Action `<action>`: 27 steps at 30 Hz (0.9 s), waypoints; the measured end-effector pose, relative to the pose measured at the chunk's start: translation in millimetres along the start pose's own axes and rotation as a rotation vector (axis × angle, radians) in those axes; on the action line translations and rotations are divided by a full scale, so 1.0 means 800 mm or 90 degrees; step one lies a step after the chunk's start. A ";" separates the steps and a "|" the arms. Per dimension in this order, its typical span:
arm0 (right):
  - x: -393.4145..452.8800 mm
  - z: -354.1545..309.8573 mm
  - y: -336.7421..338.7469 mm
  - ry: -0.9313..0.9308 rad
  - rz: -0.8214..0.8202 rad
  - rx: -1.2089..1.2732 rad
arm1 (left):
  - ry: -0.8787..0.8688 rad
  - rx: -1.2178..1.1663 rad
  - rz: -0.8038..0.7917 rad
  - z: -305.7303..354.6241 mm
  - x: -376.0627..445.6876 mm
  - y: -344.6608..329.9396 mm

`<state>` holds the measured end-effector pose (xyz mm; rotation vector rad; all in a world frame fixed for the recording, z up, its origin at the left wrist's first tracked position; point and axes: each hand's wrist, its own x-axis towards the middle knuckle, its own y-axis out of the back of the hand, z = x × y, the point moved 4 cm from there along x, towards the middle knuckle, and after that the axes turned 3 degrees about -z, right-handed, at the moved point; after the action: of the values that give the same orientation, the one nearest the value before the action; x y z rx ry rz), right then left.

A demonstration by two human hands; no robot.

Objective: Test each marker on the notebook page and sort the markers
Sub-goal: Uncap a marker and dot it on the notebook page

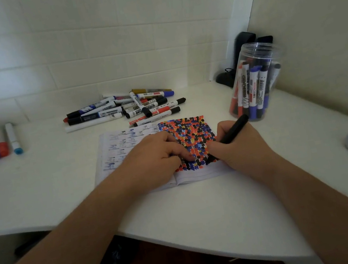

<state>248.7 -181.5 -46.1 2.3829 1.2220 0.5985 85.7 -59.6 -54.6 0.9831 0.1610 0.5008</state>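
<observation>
One black marker (233, 131) is gripped in the right hand (238, 146), tip on the one open notebook (128, 144); the left hand (156, 158) presses the page, fingers loosely curled. At ten o'clock three markers (2, 143); at twelve an uncounted pile (124, 109); at two one jar (254, 80)

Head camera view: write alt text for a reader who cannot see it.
A person's right hand presses a black marker onto an open notebook page dense with red, blue and black dots, while the left hand holds the page flat. Behind lie a loose pile of markers, a clear jar of markers at right, and a few capped markers at far left.
</observation>
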 end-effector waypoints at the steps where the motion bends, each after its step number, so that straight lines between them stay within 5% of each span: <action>1: 0.000 0.000 0.001 -0.004 0.001 0.012 | -0.001 0.002 0.000 0.000 0.000 0.000; 27: -0.001 0.000 -0.003 0.014 -0.008 0.008 | -0.009 0.005 0.012 0.000 -0.001 -0.001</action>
<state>246.8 -181.2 -47.8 2.3837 1.2522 0.6167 85.4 -60.3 -55.0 0.9959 0.1410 0.5099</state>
